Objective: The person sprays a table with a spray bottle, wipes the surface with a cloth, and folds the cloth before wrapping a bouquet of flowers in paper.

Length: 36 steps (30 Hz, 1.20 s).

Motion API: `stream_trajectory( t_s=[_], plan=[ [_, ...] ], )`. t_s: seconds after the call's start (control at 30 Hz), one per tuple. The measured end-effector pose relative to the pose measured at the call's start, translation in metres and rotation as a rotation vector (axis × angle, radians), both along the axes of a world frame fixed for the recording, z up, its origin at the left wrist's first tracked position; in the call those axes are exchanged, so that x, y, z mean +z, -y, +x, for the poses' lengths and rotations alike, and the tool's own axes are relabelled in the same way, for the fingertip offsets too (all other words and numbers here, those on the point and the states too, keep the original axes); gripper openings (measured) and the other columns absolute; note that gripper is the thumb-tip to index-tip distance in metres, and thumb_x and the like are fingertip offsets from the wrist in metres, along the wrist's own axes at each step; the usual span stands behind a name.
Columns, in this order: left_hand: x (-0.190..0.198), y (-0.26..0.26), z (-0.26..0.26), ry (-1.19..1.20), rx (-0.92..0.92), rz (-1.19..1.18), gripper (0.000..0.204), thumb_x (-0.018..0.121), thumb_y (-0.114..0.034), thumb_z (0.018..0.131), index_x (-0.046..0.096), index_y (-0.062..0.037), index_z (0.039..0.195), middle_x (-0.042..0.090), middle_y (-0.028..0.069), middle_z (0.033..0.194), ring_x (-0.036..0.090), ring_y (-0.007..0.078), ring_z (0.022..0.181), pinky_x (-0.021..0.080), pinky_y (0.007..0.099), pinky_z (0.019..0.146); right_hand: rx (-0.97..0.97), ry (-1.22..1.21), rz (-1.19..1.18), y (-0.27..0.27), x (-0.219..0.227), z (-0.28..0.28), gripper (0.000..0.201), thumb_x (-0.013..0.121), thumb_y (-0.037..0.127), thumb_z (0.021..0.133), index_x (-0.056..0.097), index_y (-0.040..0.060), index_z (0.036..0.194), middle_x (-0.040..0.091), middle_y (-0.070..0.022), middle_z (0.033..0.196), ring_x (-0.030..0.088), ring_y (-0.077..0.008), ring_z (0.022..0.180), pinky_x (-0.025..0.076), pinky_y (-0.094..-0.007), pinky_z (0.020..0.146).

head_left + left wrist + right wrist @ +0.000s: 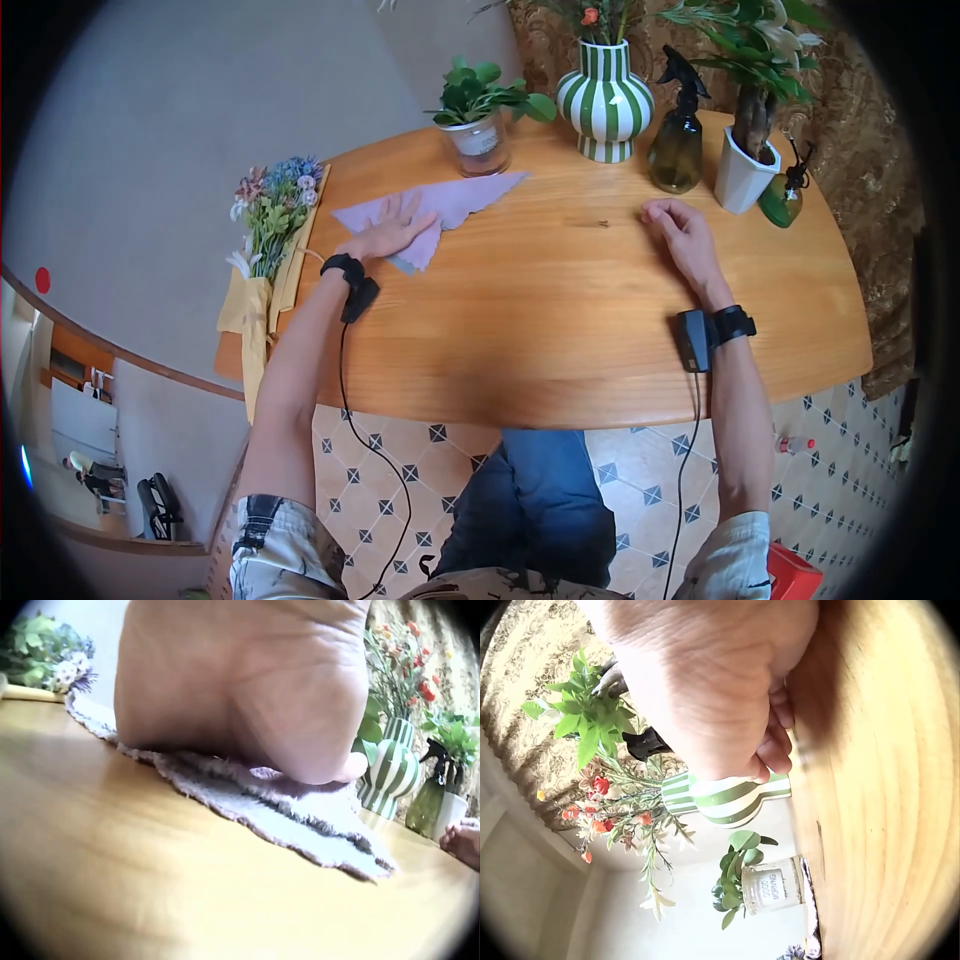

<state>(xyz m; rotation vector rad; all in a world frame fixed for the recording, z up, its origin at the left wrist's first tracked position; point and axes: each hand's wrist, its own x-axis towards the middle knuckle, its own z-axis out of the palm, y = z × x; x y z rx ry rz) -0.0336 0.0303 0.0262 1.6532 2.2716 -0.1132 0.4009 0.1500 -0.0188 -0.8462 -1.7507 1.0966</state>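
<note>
A lilac cloth lies folded on the wooden table, its edges ragged. My left hand presses flat on it with the fingers spread. In the left wrist view the palm bears down on the cloth, whose layers fan out in front. Over at the right, my right hand rests on the tabletop with loosely curled fingers and nothing in them. The right wrist view has this hand close above the wood. Just behind the cloth stands a potted plant in a clear pot.
Artificial flowers in yellow paper lie at the left edge. Along the back are a green-striped vase, a dark spray bottle, a white planter and a small green bottle. Cables hang from both wrist cameras.
</note>
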Motion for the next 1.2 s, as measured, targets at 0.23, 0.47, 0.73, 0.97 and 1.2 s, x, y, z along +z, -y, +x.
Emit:
stream_trajectory(
  t_s=[0.23, 0.47, 0.73, 0.97, 1.2],
  plan=[
    [-0.004, -0.030, -0.030, -0.030, 0.036, 0.037, 0.094, 0.023, -0.081, 0.080, 0.004, -0.0220, 0.152, -0.004, 0.0173, 0.156, -0.004, 0.0342, 0.144, 0.003, 0.0615, 0.111, -0.020, 0.081, -0.016, 0.000, -0.001, -0.001, 0.023, 0.055, 0.018, 0.095, 0.064, -0.0028, 0.099, 0.065, -0.0039, 0.087, 0.058, -0.0106, 0.085, 0.044, -0.0240, 0.081],
    [-0.015, -0.068, -0.074, -0.028, 0.088, 0.077, 0.098, 0.027, -0.083, 0.077, 0.006, -0.0226, 0.152, -0.005, 0.0169, 0.156, -0.006, 0.0349, 0.144, 0.003, 0.0624, 0.110, -0.046, 0.108, -0.070, 0.007, 0.003, -0.005, 0.021, 0.056, 0.017, 0.095, 0.064, -0.0021, 0.098, 0.065, -0.0031, 0.087, 0.057, -0.0096, 0.084, 0.044, -0.0225, 0.079],
    [-0.027, -0.116, -0.119, -0.068, 0.109, 0.096, 0.091, 0.026, -0.076, 0.083, 0.006, -0.0191, 0.152, -0.003, 0.0231, 0.155, -0.003, 0.0412, 0.143, 0.005, 0.0543, 0.114, -0.069, 0.109, -0.130, 0.009, 0.003, -0.006, 0.018, 0.057, 0.015, 0.094, 0.064, -0.0014, 0.099, 0.065, -0.0026, 0.090, 0.057, -0.0090, 0.087, 0.044, -0.0225, 0.081],
    [-0.036, -0.156, -0.155, -0.046, 0.218, 0.079, 0.104, 0.025, -0.088, 0.073, 0.005, -0.0231, 0.152, -0.005, 0.0188, 0.156, -0.006, 0.0365, 0.144, 0.002, 0.0598, 0.112, -0.097, 0.158, -0.197, 0.014, 0.011, -0.008, 0.016, 0.057, 0.012, 0.094, 0.065, -0.0012, 0.098, 0.064, -0.0027, 0.094, 0.056, -0.0092, 0.089, 0.043, -0.0219, 0.083],
    [-0.035, -0.174, -0.163, -0.070, 0.243, 0.099, 0.100, 0.027, -0.083, 0.077, 0.008, -0.0195, 0.152, -0.003, 0.0231, 0.155, -0.003, 0.0402, 0.143, 0.004, 0.0521, 0.114, -0.115, 0.201, -0.201, 0.015, 0.013, -0.011, 0.015, 0.057, 0.010, 0.094, 0.064, -0.0024, 0.098, 0.061, -0.0036, 0.094, 0.054, -0.0095, 0.089, 0.042, -0.0212, 0.082]
  ],
)
